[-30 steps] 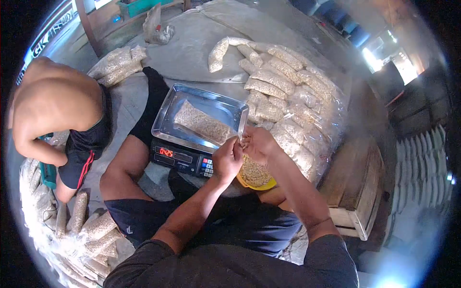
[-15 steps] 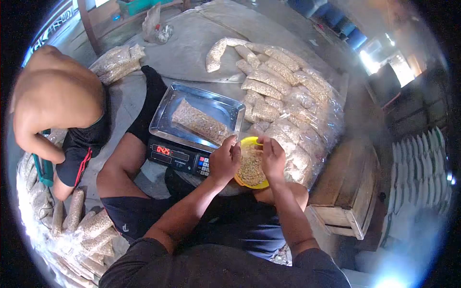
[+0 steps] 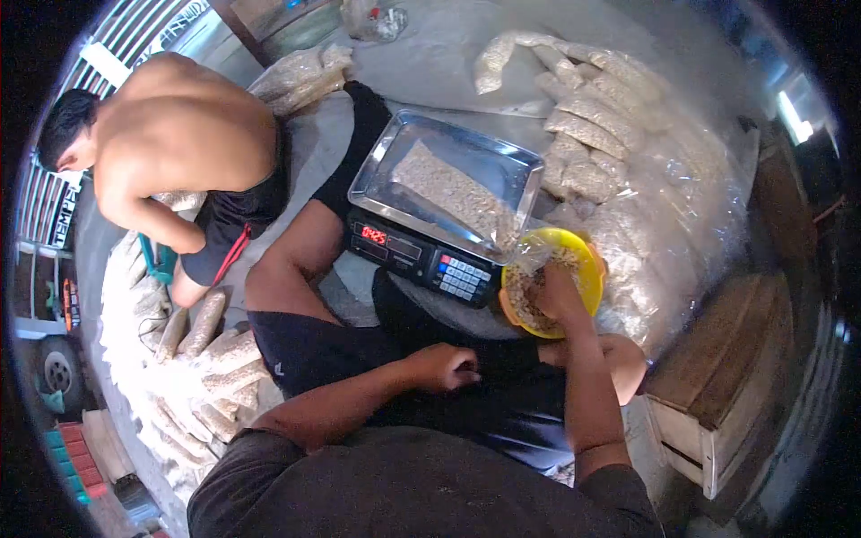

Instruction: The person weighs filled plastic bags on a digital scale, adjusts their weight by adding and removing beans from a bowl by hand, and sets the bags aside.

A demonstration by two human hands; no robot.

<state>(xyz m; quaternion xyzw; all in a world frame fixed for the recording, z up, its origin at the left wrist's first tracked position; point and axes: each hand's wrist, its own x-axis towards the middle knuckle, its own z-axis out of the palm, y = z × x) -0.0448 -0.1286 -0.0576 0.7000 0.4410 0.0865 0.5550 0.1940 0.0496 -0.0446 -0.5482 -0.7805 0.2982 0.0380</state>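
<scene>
My right hand (image 3: 558,296) reaches down into a yellow bowl (image 3: 587,255) of pale beans or grains (image 3: 529,291). Its fingertips are sunk among them and hidden. My left hand (image 3: 442,368) is curled closed over my lap, with nothing visible in it. Just beyond the bowl, a clear plastic bag filled with pale grains (image 3: 453,193) lies on the steel tray (image 3: 381,184) of a digital scale (image 3: 404,255). Its loose plastic end hangs over the bowl's near-left rim. Red digits glow on the scale's display (image 3: 374,234).
Many filled bags (image 3: 592,134) are heaped to the right under shiny plastic, and more (image 3: 215,377) lie at left. A wooden crate (image 3: 717,377) stands at right. A co-worker (image 3: 184,134) sits bent over at left, holding something green (image 3: 158,260).
My left hand has drawn back from beside the bowl to my lap and curled. My right hand has dropped from the bowl's rim into the grains. The view has shifted left.
</scene>
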